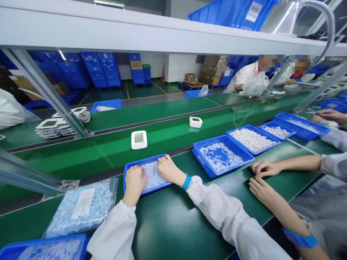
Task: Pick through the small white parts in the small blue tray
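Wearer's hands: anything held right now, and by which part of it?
Can't tell. The left hand and right hand are both at the blue tray of small pale pieces; any piece held is hidden.

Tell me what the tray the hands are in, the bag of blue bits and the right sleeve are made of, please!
Tray: probably hard plastic, slightly shiny; the even blue colour and stiff rim suggest that.
Bag: thin, glossy plastic, it seems; the bits show through.
Right sleeve: likely woven cloth, matt; see its fine lines and soft folds.
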Demonstrator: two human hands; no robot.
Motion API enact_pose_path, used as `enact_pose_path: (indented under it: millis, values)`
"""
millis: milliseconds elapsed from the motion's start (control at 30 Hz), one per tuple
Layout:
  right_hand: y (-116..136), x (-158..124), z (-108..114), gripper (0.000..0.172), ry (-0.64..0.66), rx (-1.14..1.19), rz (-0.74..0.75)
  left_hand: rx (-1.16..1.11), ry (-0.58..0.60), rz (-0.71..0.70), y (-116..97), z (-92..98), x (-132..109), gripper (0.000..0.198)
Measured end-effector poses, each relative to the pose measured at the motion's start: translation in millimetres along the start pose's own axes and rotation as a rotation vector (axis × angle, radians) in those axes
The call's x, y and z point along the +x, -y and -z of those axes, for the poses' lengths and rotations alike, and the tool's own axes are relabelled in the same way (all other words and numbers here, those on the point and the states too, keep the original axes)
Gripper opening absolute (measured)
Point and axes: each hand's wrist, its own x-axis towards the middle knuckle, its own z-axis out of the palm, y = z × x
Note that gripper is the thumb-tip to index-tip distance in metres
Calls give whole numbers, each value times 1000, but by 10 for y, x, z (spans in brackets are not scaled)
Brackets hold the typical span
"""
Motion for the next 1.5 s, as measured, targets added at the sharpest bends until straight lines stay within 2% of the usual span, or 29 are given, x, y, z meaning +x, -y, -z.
enact_pose_path:
  millis: [300,500,833,1067,1233,1400,1500]
  values:
    - [-4,-21,-22,17,4,-19,12,-143,-50,52,7,-19,-3,32]
    - [1,-33,-10,18,-19,-14,9,-219,-110,2,-20,-27,23,29]
    - [19,-39,-15,19,11,-22,-10,-262,-143,-115,33,-98,34,26]
    - [21,-34,-10,17,11,-9,-8,-291,-157,-116,66,-169,25,26]
    - [21,-31,-36,30,-21,26,-21,-245,-111,-73,65,-185,21,29]
    - [16,-30,-39,17,6,15,-6,-219,-96,-86,74,-202,20,29]
    - [-2,-24,-39,14,-27,43,-13,-211,-99,-70,74,-203,20,30]
